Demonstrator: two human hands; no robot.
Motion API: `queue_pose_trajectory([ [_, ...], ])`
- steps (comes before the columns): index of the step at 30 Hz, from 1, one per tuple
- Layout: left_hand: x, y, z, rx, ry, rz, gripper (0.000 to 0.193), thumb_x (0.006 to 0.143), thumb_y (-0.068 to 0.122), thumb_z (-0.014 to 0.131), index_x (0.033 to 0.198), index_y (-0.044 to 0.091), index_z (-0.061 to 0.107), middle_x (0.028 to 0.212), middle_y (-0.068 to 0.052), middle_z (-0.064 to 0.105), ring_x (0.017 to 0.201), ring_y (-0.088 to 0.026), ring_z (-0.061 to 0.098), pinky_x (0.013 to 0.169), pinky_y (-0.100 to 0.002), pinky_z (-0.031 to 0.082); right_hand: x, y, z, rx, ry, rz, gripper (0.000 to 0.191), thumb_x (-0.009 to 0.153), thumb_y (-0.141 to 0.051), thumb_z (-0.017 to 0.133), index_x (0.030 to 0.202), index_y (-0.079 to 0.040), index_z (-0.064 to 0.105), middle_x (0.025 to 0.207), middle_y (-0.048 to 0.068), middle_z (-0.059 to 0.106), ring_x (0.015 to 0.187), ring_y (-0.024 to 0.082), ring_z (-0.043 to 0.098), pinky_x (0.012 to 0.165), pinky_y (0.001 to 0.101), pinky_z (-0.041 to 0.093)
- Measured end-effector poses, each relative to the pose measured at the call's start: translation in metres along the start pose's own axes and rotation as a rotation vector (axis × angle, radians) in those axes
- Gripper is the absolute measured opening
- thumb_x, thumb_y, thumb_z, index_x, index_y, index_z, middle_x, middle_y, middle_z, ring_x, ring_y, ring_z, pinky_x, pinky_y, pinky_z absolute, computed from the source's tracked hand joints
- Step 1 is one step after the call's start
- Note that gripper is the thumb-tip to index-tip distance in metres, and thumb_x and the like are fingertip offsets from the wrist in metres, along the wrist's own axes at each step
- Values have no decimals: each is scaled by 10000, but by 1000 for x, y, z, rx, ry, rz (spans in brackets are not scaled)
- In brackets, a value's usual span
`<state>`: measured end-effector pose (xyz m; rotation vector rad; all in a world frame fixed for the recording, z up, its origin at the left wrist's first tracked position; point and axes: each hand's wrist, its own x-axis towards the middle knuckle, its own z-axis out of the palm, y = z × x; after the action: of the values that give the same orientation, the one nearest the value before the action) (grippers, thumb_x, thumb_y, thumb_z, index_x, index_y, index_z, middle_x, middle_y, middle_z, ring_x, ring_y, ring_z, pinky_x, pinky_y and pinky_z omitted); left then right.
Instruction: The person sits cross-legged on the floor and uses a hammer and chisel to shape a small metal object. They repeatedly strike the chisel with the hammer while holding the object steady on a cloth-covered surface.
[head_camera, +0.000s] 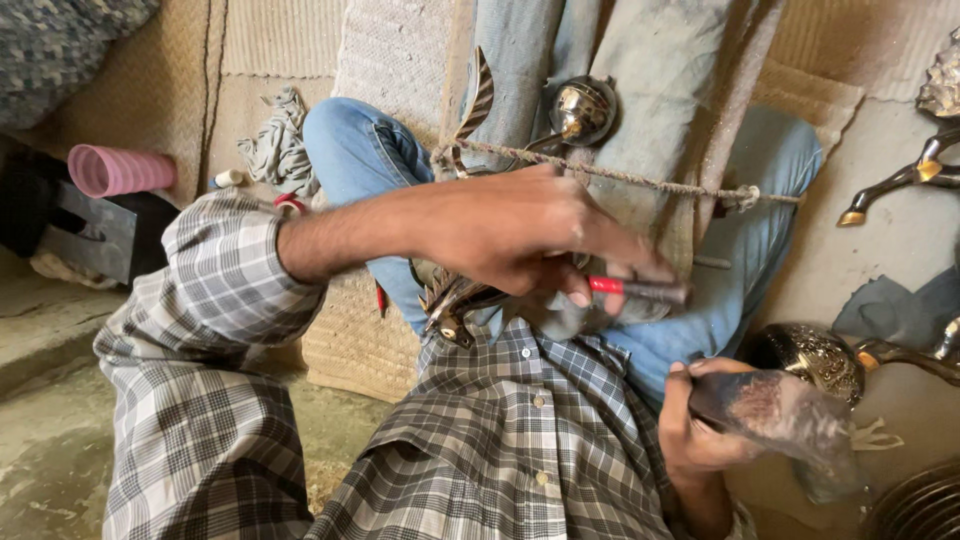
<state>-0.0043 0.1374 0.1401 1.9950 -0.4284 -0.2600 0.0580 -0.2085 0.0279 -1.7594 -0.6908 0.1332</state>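
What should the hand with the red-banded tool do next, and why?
Probably lower the tool's tip onto the brass piece lying on the lap: the left hand holds the tool just above it, while the right hand grips a dark wrapped object aside.

No packages, labels, signs or screens show anywhere in this view.

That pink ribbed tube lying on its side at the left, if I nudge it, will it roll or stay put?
The pink ribbed tube would probably roll, since it looks round and lies on its side. It appears hollow, so likely light. The dark block beside it might stop it.
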Motion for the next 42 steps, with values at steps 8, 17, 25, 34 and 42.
queue_pose_trajectory([
  [8,-21,6,7,67,176,-24,696,855,0,776,1488,165,539,1134,-61,790,658,-154,731,504,-338,551,7,3,-15,-556,2,-267,982,682,192,735,1479,35,183,1095,364,533,857,429,627,766,529,555],
  [17,-18,5,7,35,127,30,671,873,-55,747,1469,193,564,1209,-43,776,636,-145,738,445,-332,516,9,2,-26,-268,-170,-258,1009,750,136,791,1499,-292,269,969,125,562,739,276,588,639,394,519],
  [25,-5,-11,6,-52,63,254,693,818,-93,674,1457,152,565,1254,-100,749,947,-178,776,627,-292,616,1,2,-11,-534,-108,-288,980,739,76,761,1535,16,194,1079,323,616,889,366,652,781,457,589],
  [34,7,-16,0,-77,-103,101,504,965,87,715,1448,145,584,1168,-63,781,461,-104,544,405,-314,419,-2,0,-13,-108,-62,9,1017,884,203,704,1616,-35,40,1090,194,580,859,264,624,755,365,589],
  [42,6,-9,-10,-136,-160,199,537,987,131,696,1496,224,555,1251,69,790,701,-39,681,533,-273,505,-3,7,-22,241,153,34,940,966,190,691,1578,-192,88,1038,119,509,752,210,567,719,334,600],
])
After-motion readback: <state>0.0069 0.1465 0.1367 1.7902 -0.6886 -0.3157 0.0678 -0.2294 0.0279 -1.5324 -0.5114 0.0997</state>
